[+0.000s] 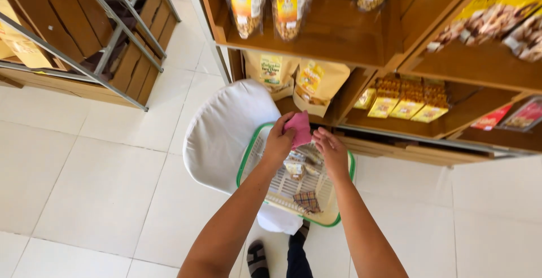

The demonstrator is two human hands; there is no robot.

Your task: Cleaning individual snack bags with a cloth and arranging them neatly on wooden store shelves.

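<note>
White floor tiles and wooden snack shelves surround the spot. Left hand (pixel 278 140) pinches a pink cloth (pixel 299 128), held above the far rim of the green-edged basket (pixel 244 162); right hand (pixel 332 152), fingers loosely spread and empty, hovers just beside it.

Clear plastic snack pouches with yellow-and-red labels (pixel 247 4) hang on the top wooden shelf, two brown paper pouches with green and yellow labels (pixel 316 83) stand below them, small yellow boxes (pixel 409 100) sit in a row on the lower right shelf, and flat red packets (pixel 511 115) lie further right.
</note>
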